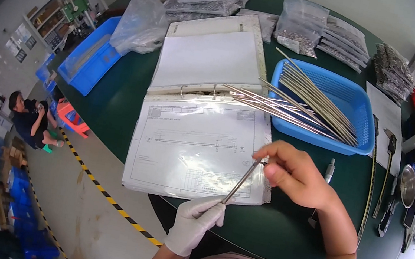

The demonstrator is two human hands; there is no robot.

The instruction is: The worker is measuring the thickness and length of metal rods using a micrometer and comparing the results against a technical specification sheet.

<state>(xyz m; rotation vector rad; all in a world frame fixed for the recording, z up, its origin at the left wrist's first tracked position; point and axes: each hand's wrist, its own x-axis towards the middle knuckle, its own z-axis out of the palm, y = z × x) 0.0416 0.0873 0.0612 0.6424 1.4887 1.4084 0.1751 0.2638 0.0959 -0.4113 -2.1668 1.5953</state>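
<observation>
My left hand [195, 223], in a white glove, is closed round the lower end of a thin metal rod [240, 183]. The rod slants up and to the right above the open binder. My right hand [296, 173] is bare, its finger and thumb bent together at the rod's upper end. Between them shows a small dark piece [263, 163], too small to name. Under the rod lies a binder page with a line drawing [182, 150] in a clear sleeve. A blue basket [320, 143] beyond my right hand holds several long metal rods [312, 95], some jutting over the binder.
To the right lie a micrometer [329, 171], a tape measure strip [370, 184], a caliper [391, 146] and a metal bowl [407, 185]. Bags of small parts [302, 24] line the back. At left stands a blue bin [87, 62] with a plastic bag [140, 25]. Other people [31, 119] sit farther off.
</observation>
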